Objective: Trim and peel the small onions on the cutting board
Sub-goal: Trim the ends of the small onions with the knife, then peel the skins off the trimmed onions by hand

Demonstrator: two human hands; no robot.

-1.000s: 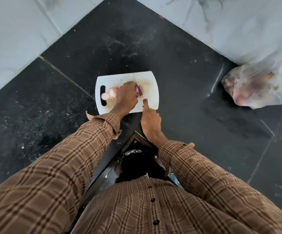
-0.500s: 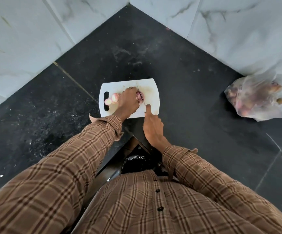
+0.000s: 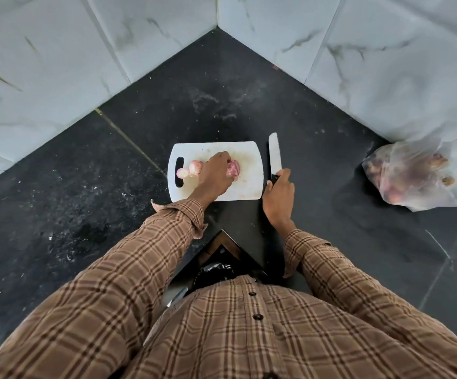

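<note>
A white cutting board (image 3: 246,187) lies on the black counter in the corner. My left hand (image 3: 216,176) rests on the board with its fingers curled over a small pink onion (image 3: 234,168). Two peeled onion pieces (image 3: 191,169) lie to the left of that hand, near the board's handle slot. My right hand (image 3: 277,195) grips the dark handle of a knife (image 3: 274,154). The blade lies flat on the counter just right of the board, pointing away from me.
A clear plastic bag (image 3: 410,176) of more onions sits at the right against the white marble wall. The black counter (image 3: 112,187) is dusted with specks. Tiled walls meet in a corner behind the board.
My right hand has moved the knife off the onion to the counter right of the board. My left hand stays on the onion. The camera view has tilted up slightly.
</note>
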